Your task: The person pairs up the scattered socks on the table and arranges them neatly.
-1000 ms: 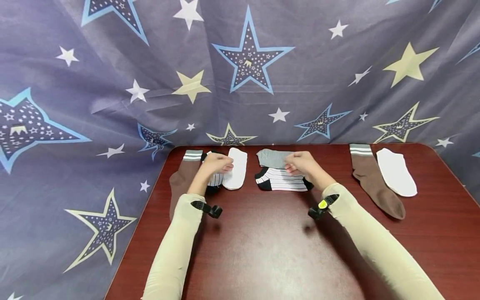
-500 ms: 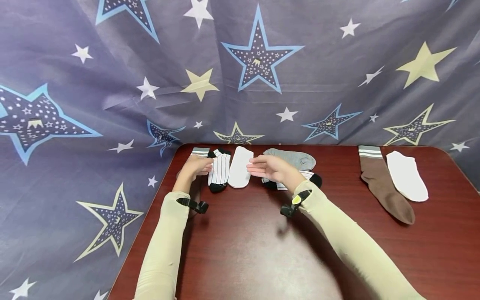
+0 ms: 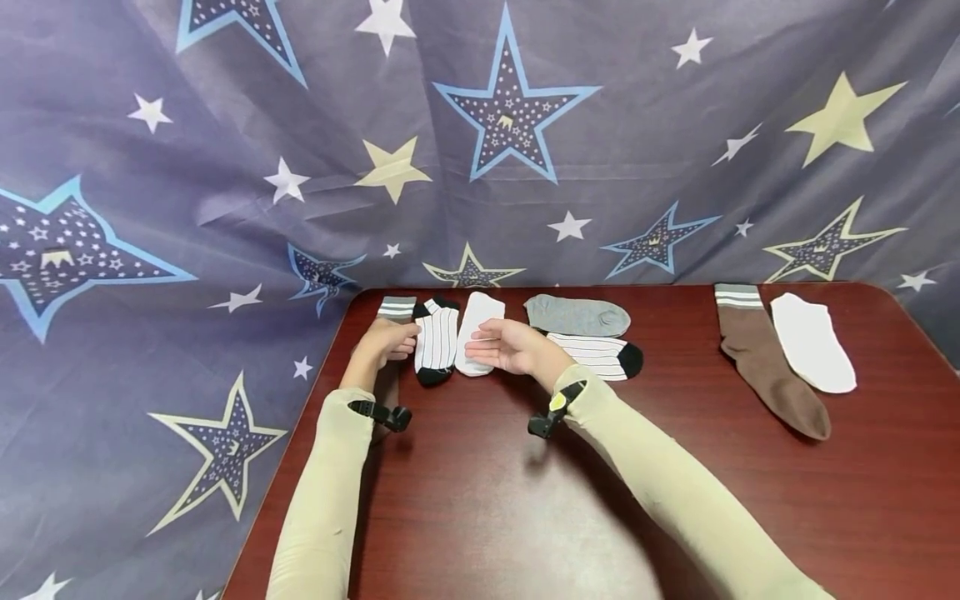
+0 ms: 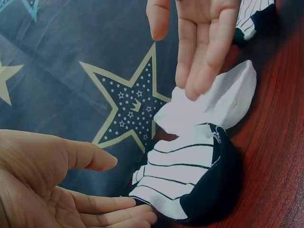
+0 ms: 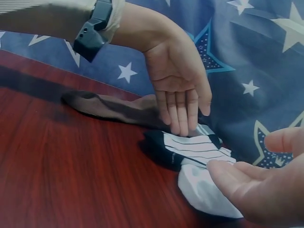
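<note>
My left hand (image 3: 384,342) is at the left side of a white sock with black stripes (image 3: 437,340), its straight fingers right at the fabric. In the left wrist view, those fingertips (image 4: 124,203) overlap the sock's edge. Over a plain white sock (image 3: 480,310) my right hand (image 3: 517,346) reaches with extended fingers, palm turned left. The right wrist view has the white sock (image 5: 206,190) beside the striped one, partly behind my right hand. A brown sock (image 3: 397,308) with a grey striped cuff lies partly hidden beneath my left hand and forearm.
Right of the hands, a grey sock (image 3: 577,317) lies behind a second black-striped white sock (image 3: 592,354). Farther right are another brown sock (image 3: 768,358) and another white sock (image 3: 813,342). A star-patterned cloth (image 3: 637,167) hangs along the back edge of the red-brown table (image 3: 480,500).
My right hand has moved left from the grey sock to the plain white one. My left hand has shifted left to the striped sock's side. The fingers of both have straightened.
</note>
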The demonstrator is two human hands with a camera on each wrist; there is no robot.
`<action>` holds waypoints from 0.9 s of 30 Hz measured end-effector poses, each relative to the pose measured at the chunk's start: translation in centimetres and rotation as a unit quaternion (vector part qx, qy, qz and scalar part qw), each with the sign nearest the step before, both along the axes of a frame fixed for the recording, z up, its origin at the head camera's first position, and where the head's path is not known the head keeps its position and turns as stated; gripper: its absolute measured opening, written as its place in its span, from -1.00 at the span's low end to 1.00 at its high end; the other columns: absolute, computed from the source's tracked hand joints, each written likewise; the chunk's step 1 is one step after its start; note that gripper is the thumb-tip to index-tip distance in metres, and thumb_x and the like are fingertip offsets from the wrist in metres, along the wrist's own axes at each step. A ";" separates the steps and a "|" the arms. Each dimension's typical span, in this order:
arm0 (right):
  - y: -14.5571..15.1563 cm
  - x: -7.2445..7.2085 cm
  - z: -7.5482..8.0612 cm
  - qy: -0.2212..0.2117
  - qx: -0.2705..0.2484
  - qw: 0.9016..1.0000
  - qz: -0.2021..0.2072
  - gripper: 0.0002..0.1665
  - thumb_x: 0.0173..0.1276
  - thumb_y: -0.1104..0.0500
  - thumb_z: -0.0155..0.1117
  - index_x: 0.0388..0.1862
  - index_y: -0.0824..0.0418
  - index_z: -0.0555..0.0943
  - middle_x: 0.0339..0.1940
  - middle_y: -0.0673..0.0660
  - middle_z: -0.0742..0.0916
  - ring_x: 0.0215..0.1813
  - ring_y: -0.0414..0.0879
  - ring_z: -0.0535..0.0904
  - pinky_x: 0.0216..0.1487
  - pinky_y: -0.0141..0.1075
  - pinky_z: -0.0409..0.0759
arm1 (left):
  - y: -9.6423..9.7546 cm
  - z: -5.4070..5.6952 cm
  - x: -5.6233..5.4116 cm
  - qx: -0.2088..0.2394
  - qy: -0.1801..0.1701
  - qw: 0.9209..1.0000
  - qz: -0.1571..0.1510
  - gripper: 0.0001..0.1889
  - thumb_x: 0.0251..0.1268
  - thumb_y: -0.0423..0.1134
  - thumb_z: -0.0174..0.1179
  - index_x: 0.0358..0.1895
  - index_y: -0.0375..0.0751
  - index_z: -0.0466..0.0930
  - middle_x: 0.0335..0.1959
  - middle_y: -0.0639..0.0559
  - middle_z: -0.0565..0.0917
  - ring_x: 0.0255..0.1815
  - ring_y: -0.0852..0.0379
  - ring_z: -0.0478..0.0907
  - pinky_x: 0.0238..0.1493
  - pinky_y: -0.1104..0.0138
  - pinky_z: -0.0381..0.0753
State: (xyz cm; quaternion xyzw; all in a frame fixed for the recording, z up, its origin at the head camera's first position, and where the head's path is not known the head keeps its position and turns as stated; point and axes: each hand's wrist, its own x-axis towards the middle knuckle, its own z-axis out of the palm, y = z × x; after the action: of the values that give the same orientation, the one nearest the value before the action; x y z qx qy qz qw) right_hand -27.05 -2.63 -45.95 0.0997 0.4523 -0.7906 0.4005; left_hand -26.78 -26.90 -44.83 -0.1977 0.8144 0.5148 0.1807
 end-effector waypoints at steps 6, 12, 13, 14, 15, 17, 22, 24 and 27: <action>-1.0 0.1 -0.4 -0.008 0.003 1.000 -0.016 -0.34 0.65 0.14 -0.12 0.55 0.50 0.13 0.55 0.50 0.30 0.61 0.24 0.24 0.62 -0.06 0.23 | 0.0 -0.4 -0.1 0.009 -0.014 1.000 0.001 -0.46 0.50 -0.18 0.02 0.37 -0.52 0.36 0.31 -0.40 0.55 0.09 -0.04 0.65 0.33 0.15 0.59; -1.4 0.2 -0.7 -0.016 0.004 1.000 -0.024 -0.35 0.65 0.13 -0.12 0.53 0.52 0.15 0.54 0.51 0.31 0.60 0.24 0.24 0.62 -0.05 0.22 | 0.1 -0.5 -0.2 0.017 -0.015 1.000 0.021 -0.50 0.47 -0.20 0.05 0.31 -0.51 0.42 0.02 -0.21 0.64 -0.22 0.14 0.65 0.20 0.22 0.67; -1.5 0.2 -0.7 -0.017 0.000 1.000 -0.025 -0.35 0.65 0.13 -0.12 0.53 0.52 0.15 0.53 0.51 0.30 0.60 0.25 0.24 0.62 -0.05 0.22 | 0.2 -0.5 -0.1 0.016 -0.016 0.999 0.025 -0.49 0.46 -0.20 0.05 0.31 -0.51 0.42 0.00 -0.19 0.63 -0.25 0.15 0.64 0.18 0.22 0.67; -1.5 0.2 -0.7 -0.018 -0.003 1.000 -0.025 -0.34 0.65 0.13 -0.12 0.53 0.52 0.15 0.53 0.52 0.30 0.60 0.25 0.23 0.63 -0.05 0.21 | 0.2 -0.5 -0.1 0.016 -0.017 0.999 0.029 -0.49 0.45 -0.20 0.06 0.31 -0.51 0.42 -0.01 -0.18 0.63 -0.26 0.16 0.64 0.17 0.23 0.68; -1.6 0.2 -0.7 -0.018 -0.005 1.000 -0.025 -0.34 0.65 0.13 -0.12 0.53 0.52 0.14 0.54 0.52 0.30 0.60 0.26 0.23 0.63 -0.04 0.21 | 0.2 -0.5 -0.1 0.015 -0.018 0.999 0.032 -0.49 0.45 -0.20 0.06 0.31 -0.51 0.41 -0.01 -0.18 0.62 -0.27 0.16 0.64 0.17 0.24 0.68; -1.7 0.3 -0.7 -0.018 -0.007 1.000 -0.021 -0.34 0.65 0.12 -0.12 0.54 0.52 0.13 0.54 0.53 0.29 0.61 0.26 0.22 0.63 -0.04 0.20 | 0.2 -0.5 -0.1 0.013 -0.020 0.999 0.040 -0.49 0.44 -0.20 0.06 0.30 -0.51 0.41 0.00 -0.18 0.61 -0.26 0.16 0.64 0.16 0.24 0.68; -1.9 0.5 -0.5 -0.022 -0.012 1.000 -0.011 -0.33 0.66 0.11 -0.13 0.55 0.49 0.11 0.55 0.53 0.27 0.61 0.26 0.20 0.64 -0.04 0.19 | 0.0 -0.8 -0.2 0.014 -0.023 0.999 0.041 -0.49 0.44 -0.20 0.06 0.31 -0.48 0.40 0.02 -0.15 0.59 -0.20 0.15 0.61 0.22 0.21 0.65; -2.1 0.6 -0.4 -0.021 -0.014 1.000 -0.010 -0.33 0.66 0.11 -0.13 0.55 0.49 0.11 0.55 0.53 0.27 0.61 0.27 0.20 0.64 -0.04 0.19 | 0.0 -0.9 -0.2 0.018 -0.022 0.999 0.041 -0.52 0.43 -0.20 0.06 0.28 -0.45 0.41 -0.01 -0.11 0.58 -0.21 0.16 0.60 0.22 0.21 0.65; -2.3 0.5 -0.3 -0.016 -0.013 1.000 -0.009 -0.33 0.65 0.11 -0.12 0.55 0.48 0.12 0.54 0.53 0.27 0.61 0.27 0.21 0.63 -0.04 0.20 | -0.1 -1.0 -0.2 0.025 -0.023 0.999 0.042 -0.61 0.41 -0.21 0.08 0.18 -0.38 0.46 -0.10 -0.02 0.58 -0.26 0.21 0.59 0.18 0.23 0.66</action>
State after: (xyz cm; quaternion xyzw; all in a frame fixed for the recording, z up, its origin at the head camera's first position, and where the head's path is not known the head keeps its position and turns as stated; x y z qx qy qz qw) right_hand -26.50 -4.90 -46.27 0.1117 0.4344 -0.7984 0.4016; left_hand -27.02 -26.96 -45.80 -0.2384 0.7879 0.5376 0.1826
